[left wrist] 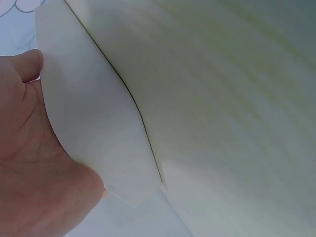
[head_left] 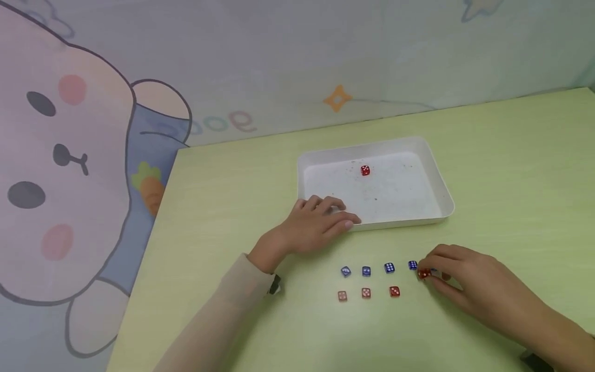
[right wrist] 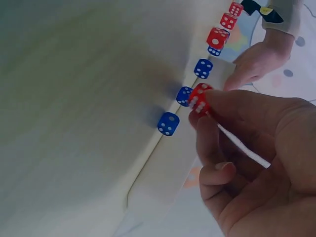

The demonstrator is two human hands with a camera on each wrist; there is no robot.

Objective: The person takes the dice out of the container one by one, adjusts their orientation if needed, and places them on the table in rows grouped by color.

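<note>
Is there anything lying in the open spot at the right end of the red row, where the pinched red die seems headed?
Nothing visible does. The right hand pinches the red die just right of the third die in the red row, and the table there looks bare. The nearest blue die sits in the row behind, beside the pinched die.

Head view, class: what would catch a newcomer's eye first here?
Two neat rows of small dice on the green table: blue dice behind, red dice in front. The right hand pinches a red die at the rows' right end. The left hand rests on the white tray, which holds one red die.
</note>
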